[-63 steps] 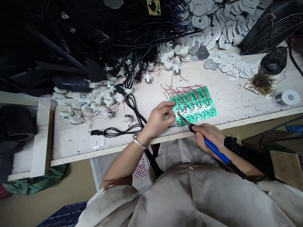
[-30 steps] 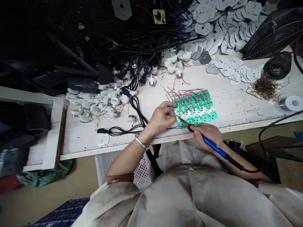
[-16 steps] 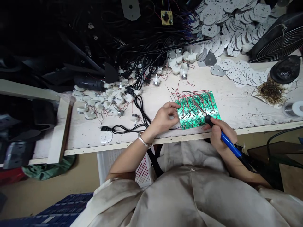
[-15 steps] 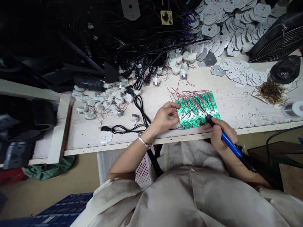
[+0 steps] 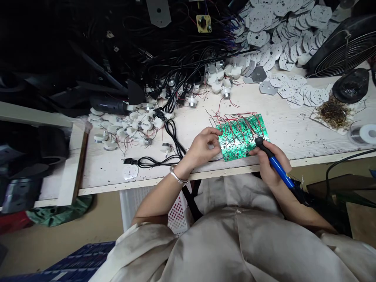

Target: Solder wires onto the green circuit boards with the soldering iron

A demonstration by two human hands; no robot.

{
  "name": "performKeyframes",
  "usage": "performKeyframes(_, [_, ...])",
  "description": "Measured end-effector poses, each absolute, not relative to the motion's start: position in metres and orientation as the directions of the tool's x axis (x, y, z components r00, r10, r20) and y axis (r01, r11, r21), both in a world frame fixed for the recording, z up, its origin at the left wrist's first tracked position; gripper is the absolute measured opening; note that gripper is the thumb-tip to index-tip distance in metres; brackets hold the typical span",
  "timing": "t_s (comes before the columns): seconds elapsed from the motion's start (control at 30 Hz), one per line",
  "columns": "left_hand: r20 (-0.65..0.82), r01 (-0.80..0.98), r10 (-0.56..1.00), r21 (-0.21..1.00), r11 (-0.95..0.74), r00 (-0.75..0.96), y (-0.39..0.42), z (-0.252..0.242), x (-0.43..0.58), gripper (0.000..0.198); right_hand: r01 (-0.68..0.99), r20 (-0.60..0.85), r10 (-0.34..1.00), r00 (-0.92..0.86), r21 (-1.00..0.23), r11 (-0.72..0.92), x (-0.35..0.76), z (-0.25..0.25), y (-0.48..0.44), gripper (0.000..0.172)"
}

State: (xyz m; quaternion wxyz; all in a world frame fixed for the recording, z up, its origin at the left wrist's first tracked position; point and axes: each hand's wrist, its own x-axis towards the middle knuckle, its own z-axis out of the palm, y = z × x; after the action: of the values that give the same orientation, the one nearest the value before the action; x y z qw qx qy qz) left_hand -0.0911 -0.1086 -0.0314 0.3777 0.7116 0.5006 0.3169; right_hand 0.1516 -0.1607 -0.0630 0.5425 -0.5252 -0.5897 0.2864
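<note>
A green circuit board panel (image 5: 239,147) lies near the table's front edge, with many thin red and black wires along its far half. My left hand (image 5: 205,147) is at its left edge, thumb and fingers curled together; whatever the fingertips pinch is too small to make out. In my right hand (image 5: 272,164) is a soldering iron (image 5: 278,167) with a blue handle, its tip over the upper right part of the board among the wires. Fingers of that hand also reach the board's near edge.
White parts with wires (image 5: 141,123) and a bundled black cable (image 5: 174,135) lie left. White plates (image 5: 293,84) are heaped at the back right, near a black fan (image 5: 346,47). A solder spool (image 5: 367,134) and a brown-stained pad (image 5: 333,113) are at the right.
The iron's tip has shifted slightly over the board, and my right hand has turned a little with it. The whole view has moved slightly. My left hand keeps its place at the board's edge.
</note>
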Motion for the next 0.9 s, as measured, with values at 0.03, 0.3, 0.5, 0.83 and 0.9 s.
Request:
performKeyframes(0.03, [0.071, 0.478, 0.952, 0.852, -0.213, 0.298, -0.109, -0.031, -0.091, 0.015, 0.314, 0.35, 0.928, 0.129, -0.902, 0.297, 0.152, -0.063, -0.16, 0.028])
performKeyframes(0.3, [0.059, 0.475, 0.954, 0.857, -0.199, 0.292, -0.108, -0.031, -0.092, 0.014, 0.317, 0.465, 0.871, 0.16, -0.86, 0.4, 0.146, -0.06, -0.154, 0.024])
performKeyframes(0.5, [0.059, 0.501, 0.95, 0.839, -0.214, 0.307, -0.11, -0.03, -0.09, 0.014, 0.312, 0.505, 0.852, 0.134, -0.838, 0.448, 0.142, -0.049, -0.149, 0.02])
performKeyframes(0.83, [0.14, 0.848, 0.934, 0.39, -0.358, 0.329, -0.091, -0.01, -0.119, 0.022, 0.409, 0.497, 0.856, 0.141, -0.817, 0.407, 0.144, -0.052, -0.143, 0.017])
performKeyframes(0.9, [0.12, 0.908, 0.919, 0.153, -0.39, 0.375, -0.085, -0.007, -0.113, 0.024, 0.435, 0.468, 0.874, 0.133, -0.82, 0.373, 0.152, -0.051, -0.15, 0.017])
